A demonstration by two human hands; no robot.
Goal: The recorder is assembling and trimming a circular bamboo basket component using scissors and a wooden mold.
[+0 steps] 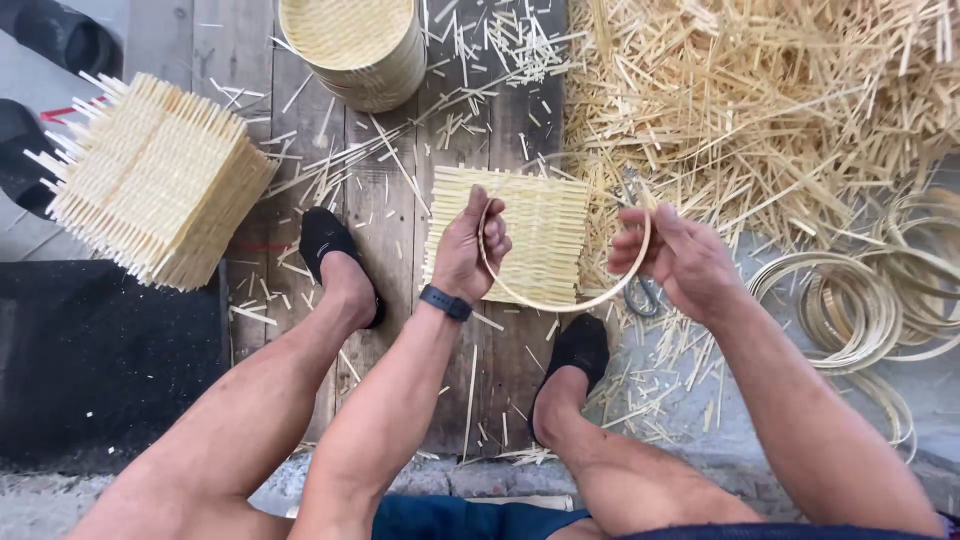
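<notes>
A basket-weaving workshop, set up on a rough plank floor (380, 200). Heaped bamboo splints (760, 110) and offcuts everywhere, a stack of woven mats (155, 180) to one side, coiled bamboo hoops (860, 300) to the other, finished round trays (350, 45) piled beyond.

Plank floor (385, 215) carries a woven mat (545, 235) beneath the grip, stacked mats (155, 180) left, straw heap (760, 110) right.

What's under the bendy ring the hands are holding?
Under the thin ring held by the left hand and right hand lies a woven square mat. The hand hides its left edge.
</notes>
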